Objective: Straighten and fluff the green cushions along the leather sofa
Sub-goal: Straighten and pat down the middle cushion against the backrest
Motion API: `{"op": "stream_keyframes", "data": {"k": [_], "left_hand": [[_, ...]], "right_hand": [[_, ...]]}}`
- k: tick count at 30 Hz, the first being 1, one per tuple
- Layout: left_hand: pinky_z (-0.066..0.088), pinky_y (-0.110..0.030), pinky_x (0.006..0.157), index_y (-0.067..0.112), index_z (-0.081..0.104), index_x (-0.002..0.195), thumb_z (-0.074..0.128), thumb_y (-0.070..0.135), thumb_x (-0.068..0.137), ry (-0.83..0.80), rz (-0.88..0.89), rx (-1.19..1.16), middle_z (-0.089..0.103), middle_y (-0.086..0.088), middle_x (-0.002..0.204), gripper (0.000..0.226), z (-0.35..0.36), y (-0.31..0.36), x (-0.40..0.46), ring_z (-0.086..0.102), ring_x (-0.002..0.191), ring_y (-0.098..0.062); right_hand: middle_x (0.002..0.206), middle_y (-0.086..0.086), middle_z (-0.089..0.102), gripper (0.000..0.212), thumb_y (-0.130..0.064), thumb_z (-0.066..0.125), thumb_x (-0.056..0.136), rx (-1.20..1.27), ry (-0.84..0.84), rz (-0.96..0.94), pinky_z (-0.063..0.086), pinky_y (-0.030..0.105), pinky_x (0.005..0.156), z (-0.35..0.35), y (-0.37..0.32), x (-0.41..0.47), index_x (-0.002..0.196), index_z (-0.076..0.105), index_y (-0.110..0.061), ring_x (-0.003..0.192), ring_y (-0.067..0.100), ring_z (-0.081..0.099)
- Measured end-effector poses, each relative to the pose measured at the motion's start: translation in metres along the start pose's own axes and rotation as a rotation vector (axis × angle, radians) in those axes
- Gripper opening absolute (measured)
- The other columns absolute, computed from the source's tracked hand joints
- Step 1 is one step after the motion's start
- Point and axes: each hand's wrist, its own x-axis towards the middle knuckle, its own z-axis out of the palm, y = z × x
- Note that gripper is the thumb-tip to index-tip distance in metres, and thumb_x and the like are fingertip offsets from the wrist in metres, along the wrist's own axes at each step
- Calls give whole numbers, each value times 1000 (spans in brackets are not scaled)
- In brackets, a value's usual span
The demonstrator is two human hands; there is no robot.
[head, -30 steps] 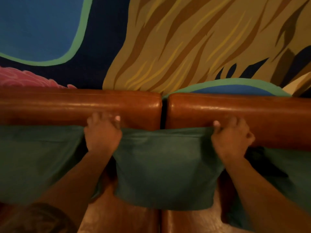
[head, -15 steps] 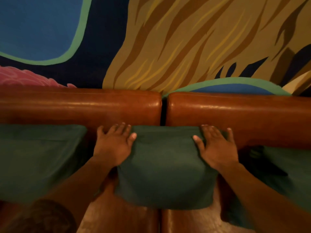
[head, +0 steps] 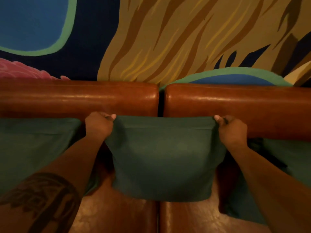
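Against the sofa (head: pixel 117 100) back, my left hand (head: pixel 98 126) and right hand (head: pixel 233 130) pinched the middle cushion (head: pixel 164 157) by its top corners, its rumpled right neighbour (head: pixel 289 163) seemingly left to straighten.

Left hand (head: pixel 98 126) and right hand (head: pixel 233 130) pinch the middle green cushion's (head: pixel 164 158) top corners against the leather sofa (head: pixel 80 98).

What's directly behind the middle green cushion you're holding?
Behind the middle green fabric cushion stands the brown leather sofa backrest, its centre seam just above the cushion's top edge. Both hands, left and right, pinch the top corners. The lower backrest is covered.
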Motion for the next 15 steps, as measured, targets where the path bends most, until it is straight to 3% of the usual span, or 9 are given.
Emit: {"op": "stream_keyframes", "data": {"k": [4,7,10,12,14,15], "left_hand": [[49,-39,94,6,75,101,67,29,97,29,1,-7,72,-21,111,25,3,0,-1,66,109,-38],[46,-46,93,13,68,108,60,33,99,65,65,123,64,-18,119,23,6,3,-9,59,114,-40],[39,-51,99,22,58,129,41,44,102,192,438,346,55,-11,133,40,21,17,-43,50,124,-36],[37,-48,107,26,55,139,31,51,102,47,734,371,54,-2,144,51,40,26,-68,47,135,-25],[32,-49,115,27,50,146,22,54,102,-94,868,551,49,2,152,58,54,15,-80,43,142,-21],[29,-51,117,27,49,147,19,55,102,-92,857,631,49,2,153,61,52,5,-75,43,143,-21]], "right_hand": [[85,11,67,37,-52,56,100,-2,8,22,42,34,72,2,4,-2,81,61,-21,90,36,65],[118,11,63,26,-49,54,100,-157,95,49,44,43,85,0,-4,-14,107,65,-27,113,36,57],[140,7,52,35,-41,49,101,-281,262,-305,32,49,104,8,-37,-46,133,58,-28,134,29,45],[149,1,51,48,-47,38,102,-287,92,-594,29,45,108,28,-62,-68,144,52,-28,140,22,44],[156,-2,45,60,-56,24,102,-394,-120,-670,27,45,113,48,-63,-82,153,42,-30,145,18,40],[157,-2,45,64,-59,21,101,-436,-137,-647,26,47,114,51,-53,-79,154,41,-30,145,17,40]]}}
